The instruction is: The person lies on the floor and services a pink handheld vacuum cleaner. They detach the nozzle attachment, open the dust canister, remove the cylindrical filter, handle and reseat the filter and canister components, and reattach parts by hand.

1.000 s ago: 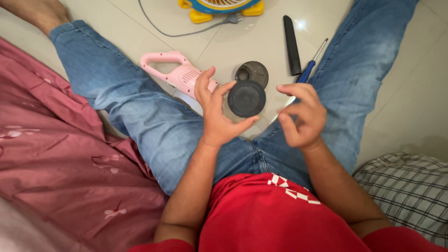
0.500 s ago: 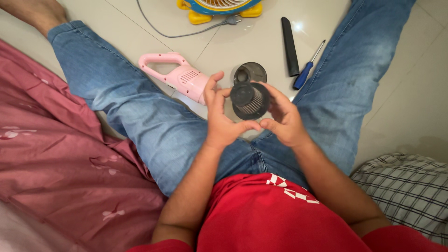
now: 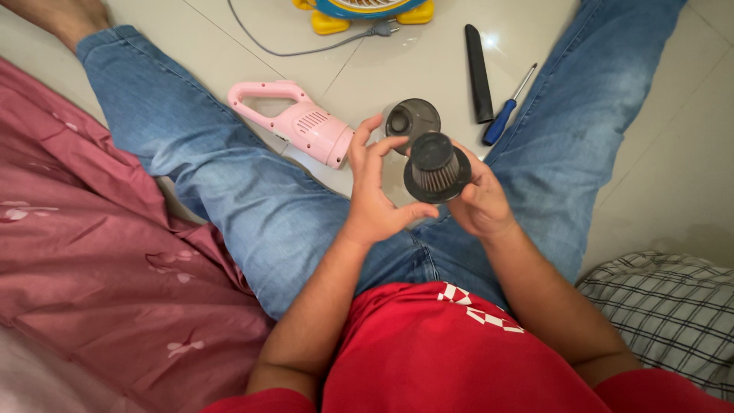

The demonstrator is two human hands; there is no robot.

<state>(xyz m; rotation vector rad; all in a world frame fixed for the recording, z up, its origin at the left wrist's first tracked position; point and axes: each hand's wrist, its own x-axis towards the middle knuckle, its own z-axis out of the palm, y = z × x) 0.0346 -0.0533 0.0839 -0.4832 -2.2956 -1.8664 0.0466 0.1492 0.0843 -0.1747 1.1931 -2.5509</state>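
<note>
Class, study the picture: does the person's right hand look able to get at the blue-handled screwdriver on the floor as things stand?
Probably not at once: the right hand is busy holding the dark filter. The screwdriver lies in the open on the floor tiles, just beyond that hand, with nothing on top of it.

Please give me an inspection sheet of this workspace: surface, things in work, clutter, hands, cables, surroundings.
Surface: pale tiled floor; the person sits on it, legs apart.
Things in work: dark round filter with pleated core, held between both hands.
Clutter: pink handheld vacuum body, dark round cup, black flat tool, blue-handled screwdriver.
Hands: left hand fingers spread beside the filter; right hand grips it from behind.
Cables: grey cord with plug near a yellow and blue fan base.
Surroundings: pink bedding left, checked cloth right.
</note>
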